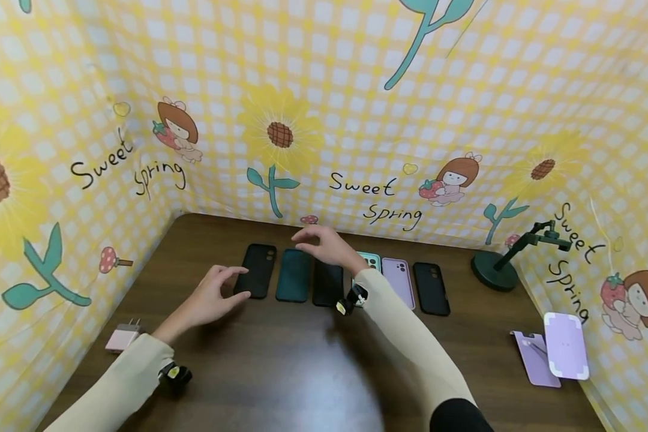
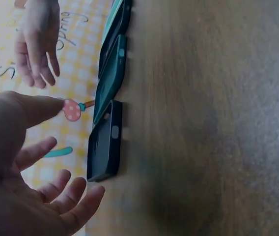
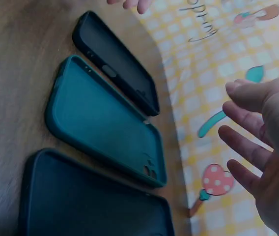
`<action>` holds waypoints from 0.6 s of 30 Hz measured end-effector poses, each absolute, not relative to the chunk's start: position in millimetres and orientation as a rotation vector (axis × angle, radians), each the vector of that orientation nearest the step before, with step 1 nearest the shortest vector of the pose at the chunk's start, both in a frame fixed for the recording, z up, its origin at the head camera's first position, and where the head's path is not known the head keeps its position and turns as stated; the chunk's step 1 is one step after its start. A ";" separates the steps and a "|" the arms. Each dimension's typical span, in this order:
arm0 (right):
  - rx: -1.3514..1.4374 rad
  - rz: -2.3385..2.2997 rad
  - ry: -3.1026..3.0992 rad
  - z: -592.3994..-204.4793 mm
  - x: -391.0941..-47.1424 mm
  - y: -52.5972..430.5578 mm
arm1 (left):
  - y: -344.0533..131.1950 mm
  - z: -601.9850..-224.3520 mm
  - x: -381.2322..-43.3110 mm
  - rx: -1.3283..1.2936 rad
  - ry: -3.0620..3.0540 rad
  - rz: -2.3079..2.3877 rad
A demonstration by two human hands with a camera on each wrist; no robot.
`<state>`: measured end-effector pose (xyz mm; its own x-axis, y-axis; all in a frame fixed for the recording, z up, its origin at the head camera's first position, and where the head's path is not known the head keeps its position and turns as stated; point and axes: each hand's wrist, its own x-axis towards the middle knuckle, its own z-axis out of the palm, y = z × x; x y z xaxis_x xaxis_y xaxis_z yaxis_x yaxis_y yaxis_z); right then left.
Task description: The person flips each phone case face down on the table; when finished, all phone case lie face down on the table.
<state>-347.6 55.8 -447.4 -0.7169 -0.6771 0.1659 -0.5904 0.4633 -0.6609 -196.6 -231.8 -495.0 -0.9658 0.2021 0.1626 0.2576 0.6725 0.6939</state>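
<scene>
Teal phone case (image 1: 293,277) between both hands (image 1: 213,294) (image 1: 328,246)

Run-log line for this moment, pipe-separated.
left hand: empty, beside leftmost black case | right hand: empty, near teal case | case row: on table

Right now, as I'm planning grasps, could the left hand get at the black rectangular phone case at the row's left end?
Probably yes: the left hand, thumb and fingers apart, is beside that black case, with nothing visible in the way.
</scene>
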 end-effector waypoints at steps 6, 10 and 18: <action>-1.101 -1.027 2.580 -472.1 -367.1 29.8 | -240.2 -497.2 -201.8 -0.387 -2.817 -1.283; -1.017 -1.022 2.611 -488.1 -371.0 18.5 | -240.9 -501.6 -204.5 -0.418 -2.837 -1.330; -1.066 -0.806 2.616 -500.4 -374.1 -2.2 | -235.1 -514.2 -209.9 -0.333 -2.941 -1.092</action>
